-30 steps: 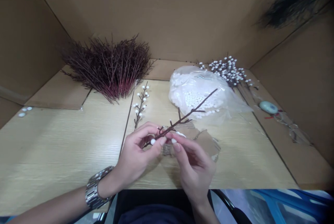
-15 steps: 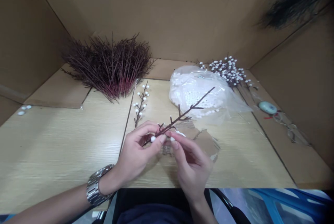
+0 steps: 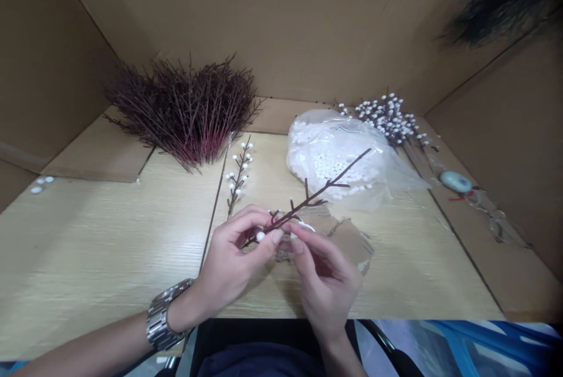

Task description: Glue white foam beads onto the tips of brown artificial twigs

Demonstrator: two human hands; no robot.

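Observation:
My left hand [image 3: 240, 251] pinches a dark brown artificial twig [image 3: 308, 200] between thumb and fingers. The twig slants up to the right, its far end bare. One white berry [image 3: 261, 237] sits on it beside my left thumb. My right hand [image 3: 323, 271] is closed in a pinch next to the twig, with a small white berry [image 3: 293, 236] at its fingertips, partly covered by them. Beyond my left hand lies a twig dotted with white berries [image 3: 238, 176]. Under the hands is a torn piece of cardboard [image 3: 349, 242].
A big bundle of bare brown twigs [image 3: 189, 110] is at the back left. A clear plastic bag of white berries [image 3: 334, 148] lies right of centre, with berried twigs [image 3: 391, 119] behind it. A pale oval object [image 3: 455, 182] lies at the right. Cardboard walls [image 3: 281, 25] enclose the table.
The view has shifted very slightly. Both hands keep the same grip, and the twig's tip appears a little further right.

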